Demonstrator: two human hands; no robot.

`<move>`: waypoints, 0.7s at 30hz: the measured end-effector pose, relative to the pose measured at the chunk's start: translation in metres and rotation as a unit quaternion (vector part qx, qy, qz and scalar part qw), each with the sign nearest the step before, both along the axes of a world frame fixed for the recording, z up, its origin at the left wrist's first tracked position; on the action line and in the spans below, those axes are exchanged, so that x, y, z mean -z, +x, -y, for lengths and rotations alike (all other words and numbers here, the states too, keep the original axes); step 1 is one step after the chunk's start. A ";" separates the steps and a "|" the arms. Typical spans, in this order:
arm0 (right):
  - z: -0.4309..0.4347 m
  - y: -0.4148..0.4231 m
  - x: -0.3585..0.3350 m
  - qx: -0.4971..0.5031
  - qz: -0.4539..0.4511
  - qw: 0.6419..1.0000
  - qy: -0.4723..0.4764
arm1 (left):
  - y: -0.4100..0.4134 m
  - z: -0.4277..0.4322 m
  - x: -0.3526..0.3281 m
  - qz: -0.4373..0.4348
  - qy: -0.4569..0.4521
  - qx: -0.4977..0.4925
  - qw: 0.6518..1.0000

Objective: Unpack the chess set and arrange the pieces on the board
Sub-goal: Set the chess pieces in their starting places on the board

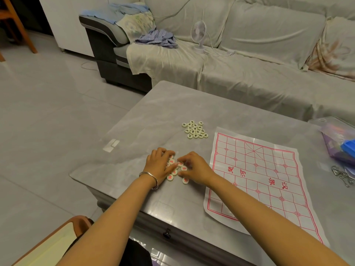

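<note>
The left grip (159, 166) and the right grip (194, 168) lay over one cluster of red-marked pieces (174, 172), the fingers of both bent down onto the discs. Fingertips touched the pieces, but it could not be told whether either grip was pinching a piece or only resting on them. The two grips faced each other across the cluster, nearly touching above it. A silver bracelet (151, 178) circled the left wrist.

The red-marked pieces lay flat on the grey surface (172, 104), near its front left corner and just left of the board (269, 162). Several discs showed between and below the fingers; others were hidden under the grips.

A second cluster, the black-marked pieces (195, 129), lay packed together farther back on the surface, apart from the red cluster and just beyond the board's far left corner.

The board was a thin white sheet with a red grid and red characters. It lay spread flat, its near edge overhanging the front of the surface. No piece stood on it. The right forearm crossed its near left corner.

At the right edge of the surface were a clear plastic bag (336, 135) and a small metal chain item (342, 175). Two pale strips (111, 145) lay left of the pieces. Behind the surface, a covered sofa (269, 73) carried a small white fan (198, 33) and crumpled clothing (159, 38).
</note>
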State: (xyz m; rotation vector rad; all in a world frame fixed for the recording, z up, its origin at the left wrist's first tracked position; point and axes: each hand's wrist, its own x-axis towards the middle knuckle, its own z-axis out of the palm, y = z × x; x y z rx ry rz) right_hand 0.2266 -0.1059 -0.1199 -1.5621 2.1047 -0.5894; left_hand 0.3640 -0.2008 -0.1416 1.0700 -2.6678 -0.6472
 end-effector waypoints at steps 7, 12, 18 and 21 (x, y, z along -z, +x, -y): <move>0.001 -0.003 0.000 0.021 -0.007 0.999 -0.022 | -0.002 0.002 0.000 -0.021 0.004 0.022 1.000; -0.001 -0.006 0.000 -0.010 -0.033 0.999 -0.036 | 0.005 0.008 -0.008 -0.061 0.083 0.034 0.994; -0.001 -0.004 0.006 -0.016 -0.035 0.997 -0.067 | 0.013 0.009 -0.017 -0.055 0.139 0.050 0.988; -0.007 -0.014 0.007 0.042 0.008 0.992 -0.116 | 0.009 0.008 -0.020 -0.069 0.136 0.046 0.987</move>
